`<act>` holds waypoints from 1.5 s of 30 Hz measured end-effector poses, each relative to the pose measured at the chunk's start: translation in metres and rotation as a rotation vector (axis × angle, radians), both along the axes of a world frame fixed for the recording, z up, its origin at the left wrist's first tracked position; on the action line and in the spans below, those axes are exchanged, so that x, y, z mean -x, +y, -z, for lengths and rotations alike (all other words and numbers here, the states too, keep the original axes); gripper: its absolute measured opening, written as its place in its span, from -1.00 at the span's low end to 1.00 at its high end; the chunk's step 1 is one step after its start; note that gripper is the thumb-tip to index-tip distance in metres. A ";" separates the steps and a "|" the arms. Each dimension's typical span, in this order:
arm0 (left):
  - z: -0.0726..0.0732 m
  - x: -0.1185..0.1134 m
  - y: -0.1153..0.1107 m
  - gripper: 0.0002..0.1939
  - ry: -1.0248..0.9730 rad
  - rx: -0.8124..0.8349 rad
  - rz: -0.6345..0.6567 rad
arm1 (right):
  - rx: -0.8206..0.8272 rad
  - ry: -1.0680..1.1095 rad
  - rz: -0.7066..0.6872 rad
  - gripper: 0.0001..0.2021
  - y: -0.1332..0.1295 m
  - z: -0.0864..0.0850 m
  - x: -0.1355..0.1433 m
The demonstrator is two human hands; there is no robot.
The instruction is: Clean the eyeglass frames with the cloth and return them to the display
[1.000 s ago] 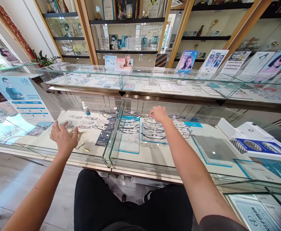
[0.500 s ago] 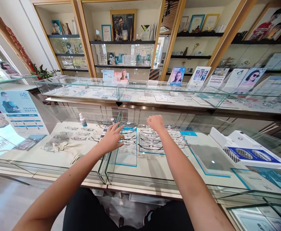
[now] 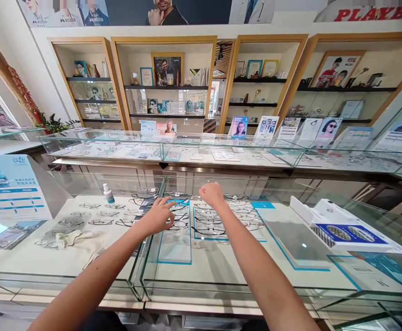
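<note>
Pale display ctr (image 3: 21, 257) w/ specs (image 3: 100, 223), white btl (image 3: 108, 195), crumpled cloth (image 3: 74, 239) & box (image 3: 350, 232).

Eyeglasses (image 3: 212, 231) in the near display case (image 3: 204, 264) — cloth (image 3: 78, 239) at left (bottle (image 3: 108, 195) behind it), box (image 3: 347, 233) at right.

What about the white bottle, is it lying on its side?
No, the white bottle stands upright near some glasses.
</note>
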State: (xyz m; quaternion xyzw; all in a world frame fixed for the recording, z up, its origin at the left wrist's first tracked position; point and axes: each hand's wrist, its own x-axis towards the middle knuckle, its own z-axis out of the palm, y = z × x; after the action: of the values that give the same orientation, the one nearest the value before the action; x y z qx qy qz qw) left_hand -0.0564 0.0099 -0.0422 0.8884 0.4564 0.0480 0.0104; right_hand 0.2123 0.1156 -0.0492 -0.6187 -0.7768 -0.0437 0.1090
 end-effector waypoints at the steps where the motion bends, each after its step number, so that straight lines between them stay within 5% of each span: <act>1: -0.004 0.002 0.002 -0.89 -0.010 0.019 0.015 | -0.009 0.026 -0.005 -0.59 -0.001 0.000 0.001; 4: -0.023 0.012 0.010 -0.90 -0.179 0.134 0.066 | -0.042 0.121 -0.024 -0.61 -0.002 -0.004 0.004; 6: -0.034 0.015 0.019 -0.90 -0.485 0.242 0.109 | -0.081 0.204 -0.041 -0.81 -0.005 -0.011 0.005; 8: -0.037 0.012 0.031 -0.80 -0.870 0.323 0.111 | -0.134 0.304 -0.064 -0.74 -0.012 -0.020 0.008; 12: -0.020 -0.008 0.050 -0.57 -1.231 0.265 0.021 | -0.201 0.552 -0.135 -0.73 -0.042 -0.030 0.018; 16: 0.003 -0.024 0.049 -0.54 -1.431 0.238 -0.037 | -0.084 0.778 -0.283 -0.71 -0.072 -0.019 0.028; 25: 0.013 -0.033 0.032 -0.56 -1.514 0.299 -0.023 | 0.094 1.204 -0.379 -0.69 -0.086 0.003 0.036; 33: 0.012 -0.040 0.023 -0.64 -1.451 0.263 0.035 | 0.121 1.247 -0.350 -0.72 -0.091 -0.003 0.035; 40: 0.013 -0.044 0.019 -0.52 -1.475 0.479 -0.037 | 0.121 1.259 -0.346 -0.72 -0.093 -0.006 0.035; 45: 0.012 -0.045 0.018 -0.56 -1.501 0.447 -0.025 | 0.128 1.292 -0.340 -0.75 -0.092 -0.007 0.033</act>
State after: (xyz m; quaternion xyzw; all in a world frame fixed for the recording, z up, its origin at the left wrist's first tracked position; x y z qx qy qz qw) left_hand -0.0113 0.0277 -0.0544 0.5899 0.3359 0.5430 0.4943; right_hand 0.1793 0.0234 -0.0419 -0.3948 -0.6432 0.3994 0.5205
